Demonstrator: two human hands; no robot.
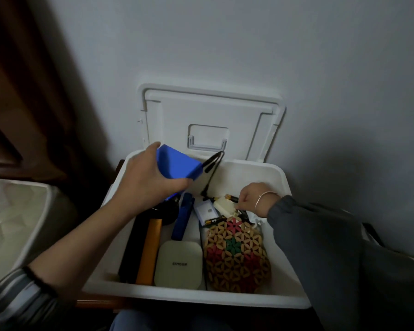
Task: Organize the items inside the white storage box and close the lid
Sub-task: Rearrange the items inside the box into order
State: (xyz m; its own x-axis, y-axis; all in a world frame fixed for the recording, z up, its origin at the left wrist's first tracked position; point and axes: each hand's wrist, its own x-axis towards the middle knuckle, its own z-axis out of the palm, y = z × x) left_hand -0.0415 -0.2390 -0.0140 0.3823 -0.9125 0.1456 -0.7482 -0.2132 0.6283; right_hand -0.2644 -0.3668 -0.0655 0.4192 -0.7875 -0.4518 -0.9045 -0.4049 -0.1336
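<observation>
Head view: the white storage box (194, 298) sits on a wooden counter (98, 304) against the wall, its lid (210, 111) standing open behind it. Your left hand (146, 177) holds a blue box (177, 164) over the back-left corner, fingers wrapped round its end, a black cable (212, 163) looping beside it. Your right hand (251, 199) reaches into the back-right corner, fingers curled down at a cream block (225, 206) and a battery (232, 198); you cannot tell which they pinch. Nearer you lie a flower-patterned mat (237, 254), a grey case (178, 265) and an orange bar (150, 252).
</observation>
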